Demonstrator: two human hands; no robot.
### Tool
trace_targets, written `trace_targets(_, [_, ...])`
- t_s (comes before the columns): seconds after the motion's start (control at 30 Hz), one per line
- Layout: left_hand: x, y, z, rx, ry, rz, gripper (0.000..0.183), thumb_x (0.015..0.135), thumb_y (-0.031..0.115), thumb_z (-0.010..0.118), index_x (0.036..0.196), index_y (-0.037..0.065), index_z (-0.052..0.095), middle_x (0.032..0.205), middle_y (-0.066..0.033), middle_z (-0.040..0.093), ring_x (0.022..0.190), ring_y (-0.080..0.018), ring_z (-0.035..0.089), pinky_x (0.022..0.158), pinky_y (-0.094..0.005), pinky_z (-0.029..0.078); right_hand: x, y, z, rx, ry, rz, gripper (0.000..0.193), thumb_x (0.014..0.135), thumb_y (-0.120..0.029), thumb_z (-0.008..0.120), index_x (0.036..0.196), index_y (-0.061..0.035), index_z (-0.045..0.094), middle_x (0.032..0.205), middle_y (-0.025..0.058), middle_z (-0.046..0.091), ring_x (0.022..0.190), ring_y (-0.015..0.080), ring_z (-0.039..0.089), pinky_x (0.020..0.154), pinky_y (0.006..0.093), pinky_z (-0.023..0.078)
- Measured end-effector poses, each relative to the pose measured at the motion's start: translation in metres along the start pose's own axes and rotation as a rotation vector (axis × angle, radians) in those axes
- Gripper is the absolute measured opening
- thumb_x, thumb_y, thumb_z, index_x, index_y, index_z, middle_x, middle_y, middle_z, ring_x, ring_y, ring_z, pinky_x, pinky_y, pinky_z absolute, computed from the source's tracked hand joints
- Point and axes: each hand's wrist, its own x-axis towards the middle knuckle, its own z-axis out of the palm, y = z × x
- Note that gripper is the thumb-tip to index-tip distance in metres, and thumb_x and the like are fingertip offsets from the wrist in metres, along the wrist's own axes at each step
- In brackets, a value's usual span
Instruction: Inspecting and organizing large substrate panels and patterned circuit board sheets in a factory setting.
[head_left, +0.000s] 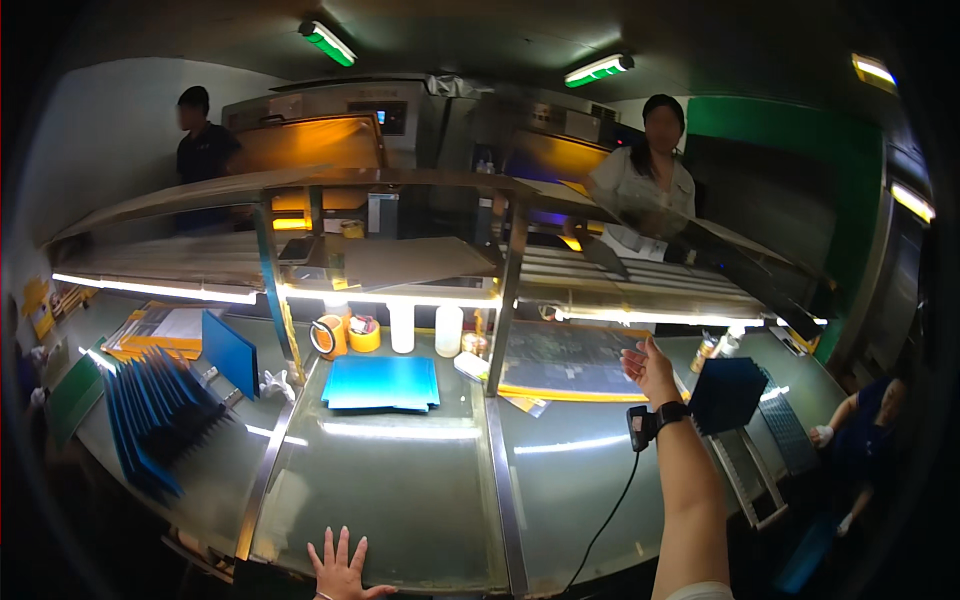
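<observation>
My left hand point(343, 568) rests palm down near the front edge of the grey bench top point(385, 490), fingers spread, holding nothing. My right hand point(650, 372) is stretched out to the far right, thumb up and fingers apart, with nothing visible in it. A black device on a strap point(640, 428) sits at my right wrist, its cable hanging down. Just beyond that hand is a dark flat sheet with a yellow edge point(560, 392). To its right stand blue panels point(728, 395) on a metal rack point(755, 490). A stack of blue sheets point(380, 383) lies in the middle.
Several blue panels point(150, 410) stand in a row at left. Tape rolls point(364, 334) and white bottles point(449, 330) line the back. A lit shelf point(400, 265) spans above. People point(650, 170) stand behind it; another person point(870, 430) is at far right.
</observation>
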Motion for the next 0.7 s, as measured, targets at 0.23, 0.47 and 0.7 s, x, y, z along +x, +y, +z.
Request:
trace_targets(0.23, [0.006, -0.007, 0.016, -0.041, -0.036, 0.033, 0.106, 0.062, 0.065, 0.066, 0.144, 0.011, 0.025, 0.151, -0.0196, 0.012, 0.139, -0.0399, 0.006, 0.103, -0.0667, 0.007, 0.079, 0.001, 0.084, -0.724, 0.2, -0.96, 0.027, 0.085, -0.027, 0.059, 0.088, 0.0005, 0.06, 0.081, 0.0168, 0.065, 0.077, 0.0286, 0.064, 0.068, 0.0383, 0.049])
trace_targets(0.47, [0.001, -0.009, 0.017, -0.06, -0.052, 0.019, 0.105, 0.062, 0.067, 0.065, 0.143, 0.01, 0.027, 0.15, -0.0207, 0.012, 0.138, -0.0409, 0.006, 0.102, -0.0676, 0.008, 0.141, -0.028, 0.157, -1.096, 0.117, -0.707, 0.056, 0.082, -0.05, 0.053, 0.1, 0.003, 0.062, 0.101, 0.0255, 0.062, 0.1, 0.0389, 0.058, 0.086, 0.0432, 0.045])
trace_targets(0.7, [0.002, -0.013, 0.019, -0.041, -0.101, 0.02, 0.106, 0.061, 0.07, 0.063, 0.142, 0.01, 0.03, 0.15, -0.0208, 0.013, 0.139, -0.0413, 0.004, 0.101, -0.0694, 0.007, 0.201, -0.03, 0.175, -1.375, 0.118, -0.427, 0.085, 0.07, -0.07, 0.056, 0.11, 0.0048, 0.061, 0.115, 0.0236, 0.059, 0.112, 0.0363, 0.054, 0.094, 0.0433, 0.04])
